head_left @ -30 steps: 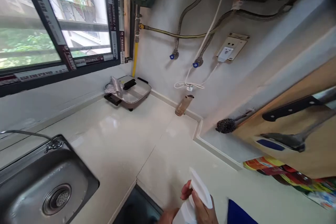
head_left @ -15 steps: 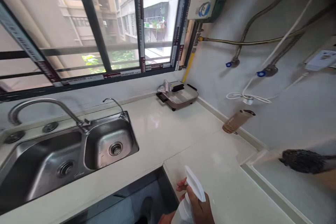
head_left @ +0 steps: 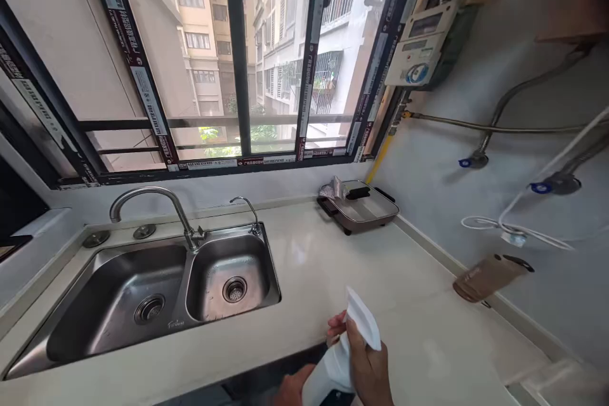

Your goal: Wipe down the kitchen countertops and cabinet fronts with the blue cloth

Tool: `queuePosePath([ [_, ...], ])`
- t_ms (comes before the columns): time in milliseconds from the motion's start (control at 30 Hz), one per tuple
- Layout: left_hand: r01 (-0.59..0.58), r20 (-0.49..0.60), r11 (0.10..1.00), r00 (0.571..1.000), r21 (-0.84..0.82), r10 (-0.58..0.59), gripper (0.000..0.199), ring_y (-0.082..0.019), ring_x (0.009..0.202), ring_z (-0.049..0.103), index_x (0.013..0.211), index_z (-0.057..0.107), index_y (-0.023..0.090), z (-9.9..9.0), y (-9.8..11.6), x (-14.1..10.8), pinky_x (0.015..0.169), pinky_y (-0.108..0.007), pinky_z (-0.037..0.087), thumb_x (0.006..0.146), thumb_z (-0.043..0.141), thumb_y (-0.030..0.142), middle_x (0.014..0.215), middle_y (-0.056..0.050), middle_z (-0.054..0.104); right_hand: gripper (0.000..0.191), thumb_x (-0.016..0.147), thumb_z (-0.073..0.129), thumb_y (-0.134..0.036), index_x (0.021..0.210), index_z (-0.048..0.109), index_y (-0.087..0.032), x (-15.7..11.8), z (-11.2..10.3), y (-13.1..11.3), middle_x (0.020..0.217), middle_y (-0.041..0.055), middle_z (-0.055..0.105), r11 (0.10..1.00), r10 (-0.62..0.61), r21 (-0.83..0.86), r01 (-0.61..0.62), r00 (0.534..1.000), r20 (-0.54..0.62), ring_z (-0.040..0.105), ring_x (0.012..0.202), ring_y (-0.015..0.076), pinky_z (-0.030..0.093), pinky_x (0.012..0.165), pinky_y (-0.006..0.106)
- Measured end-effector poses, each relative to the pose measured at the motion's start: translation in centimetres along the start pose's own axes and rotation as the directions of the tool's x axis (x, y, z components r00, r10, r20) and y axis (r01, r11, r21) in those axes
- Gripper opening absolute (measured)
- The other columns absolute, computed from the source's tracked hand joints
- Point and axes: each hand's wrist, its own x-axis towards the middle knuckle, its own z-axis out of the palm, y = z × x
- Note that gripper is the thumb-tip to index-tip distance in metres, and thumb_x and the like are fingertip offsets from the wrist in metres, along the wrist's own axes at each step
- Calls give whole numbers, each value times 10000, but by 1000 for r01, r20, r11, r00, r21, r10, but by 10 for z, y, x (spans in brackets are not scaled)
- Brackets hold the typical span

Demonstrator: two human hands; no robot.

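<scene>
Probably light and stiff, the white spray bottle (head_left: pixel 327 373) leans by the near edge of the tabletop (head_left: pixel 309 273), right hand (head_left: pixel 372 369) clamped round its neck, likely the surest hold; left hand (head_left: pixel 291 388) touches below, closure hidden

Both hands (head_left: pixel 370 368) hold a white bottle (head_left: pixel 326 373) by the pale counter (head_left: pixel 404 285).

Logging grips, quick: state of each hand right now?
Left hand: at the lower end of the white bottle; whether closed cannot be told.
Right hand: closed, holding the white bottle near its top.
</scene>
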Motion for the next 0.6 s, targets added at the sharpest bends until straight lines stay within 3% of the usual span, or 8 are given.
queuePosePath([
  [133, -86, -130, 996, 988, -36, 81, 768, -215, 834, 573, 1178, 637, 182, -52, 28, 19, 770, -302, 478, 530, 803, 560, 924, -20, 680, 658, 792, 577, -793, 888, 726, -159, 58, 39, -20, 862, 115, 766, 1000, -8, -4, 8, 1000, 23, 720, 787, 269, 562, 648, 341],
  [267, -150, -210, 988, 967, -28, 141, 615, -151, 683, 499, 1064, 673, 163, -97, 49, 33, 638, -267, 380, 572, 787, 514, 769, 14, 630, 683, 790, 583, -790, 1030, 682, -158, 101, 80, -39, 1049, 137, 761, 996, -8, 89, 5, 999, 36, 729, 823, 276, 567, 574, 340],
  [467, -140, -292, 989, 945, 47, 148, 553, -187, 782, 562, 1066, 699, 201, -148, 58, 46, 714, -275, 417, 598, 818, 470, 845, 7, 695, 686, 797, 539, -820, 884, 673, -153, 130, 128, -55, 869, 116, 765, 999, -50, -12, 50, 998, 42, 732, 745, 259, 556, 572, 319],
  [600, -165, -323, 985, 930, 60, 175, 536, -183, 772, 591, 1066, 701, 217, -180, 63, 49, 725, -279, 404, 615, 822, 480, 839, 19, 691, 653, 816, 555, -791, 896, 667, -153, 137, 156, -64, 905, 109, 760, 996, -93, 18, 93, 996, -2, 735, 735, 240, 552, 566, 303],
])
